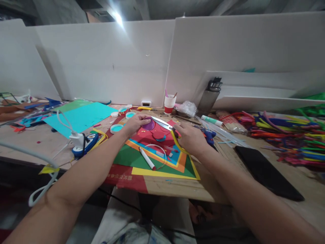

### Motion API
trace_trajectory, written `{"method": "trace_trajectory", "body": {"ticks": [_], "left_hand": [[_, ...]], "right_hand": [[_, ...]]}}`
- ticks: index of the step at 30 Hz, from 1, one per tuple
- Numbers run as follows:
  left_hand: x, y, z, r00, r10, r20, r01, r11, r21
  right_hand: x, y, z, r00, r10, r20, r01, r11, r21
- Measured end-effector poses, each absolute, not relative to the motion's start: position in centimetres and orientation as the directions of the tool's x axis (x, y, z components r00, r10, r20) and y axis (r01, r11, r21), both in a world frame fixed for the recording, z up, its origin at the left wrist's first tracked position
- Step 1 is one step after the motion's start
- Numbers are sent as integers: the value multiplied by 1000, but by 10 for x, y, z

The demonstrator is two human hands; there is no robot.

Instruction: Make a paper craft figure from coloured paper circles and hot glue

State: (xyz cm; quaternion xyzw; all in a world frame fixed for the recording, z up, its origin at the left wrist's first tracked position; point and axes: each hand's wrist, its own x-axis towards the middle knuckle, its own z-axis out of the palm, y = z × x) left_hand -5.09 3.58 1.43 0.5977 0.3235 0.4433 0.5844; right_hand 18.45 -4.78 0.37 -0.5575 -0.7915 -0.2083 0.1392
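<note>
Between the fingers of my left hand (137, 124) is a round piece of purple paper (149, 124). My right hand (191, 136) grips scissors (162, 124) with yellow and black handles, and their blades point left toward the purple piece's upper edge. I cannot tell whether the blades touch it. Below both hands lie layered sheets of red, blue, orange, green and yellow paper, with the green sheet (129, 158) near the front. On them rest a red paper circle (158, 136) over a blue one and a white marker (147, 158) with a red end.
A blue power strip (85, 145) with a white plug stands left of my arm. Cyan paper (81, 117), paper cups (170, 103), a dark bottle (210, 96) and a glue stick (212, 120) sit farther back. A black phone (267, 173) and colourful pipe cleaners (291, 135) lie right.
</note>
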Motion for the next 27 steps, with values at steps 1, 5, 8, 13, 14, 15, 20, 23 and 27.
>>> {"method": "trace_trajectory", "body": {"ticks": [1,5,8,13,14,15,20,23,27], "left_hand": [[-51,36,14,405,902,147,-132,-102,986],[-52,37,12,422,897,129,-140,-77,987],[-52,38,11,418,901,114,-125,-67,990],[-54,40,9,431,899,71,-141,-10,990],[-55,40,9,432,900,63,-146,0,989],[-55,40,8,431,900,62,-152,5,988],[-53,42,8,409,907,102,-162,-38,986],[-52,44,6,397,902,169,-138,-123,983],[-50,43,5,335,924,186,-117,-155,981]], "right_hand": [[185,-48,3,-339,826,450,941,294,169],[184,-49,4,-318,842,437,948,279,151],[183,-49,4,-313,850,424,950,278,146],[186,-45,2,-327,850,413,945,288,155],[187,-45,1,-334,848,411,943,294,158],[188,-44,0,-340,847,410,940,300,159],[189,-43,1,-338,843,419,941,298,161],[187,-43,3,-314,832,458,949,273,154],[187,-43,4,-295,830,473,955,261,137]]}}
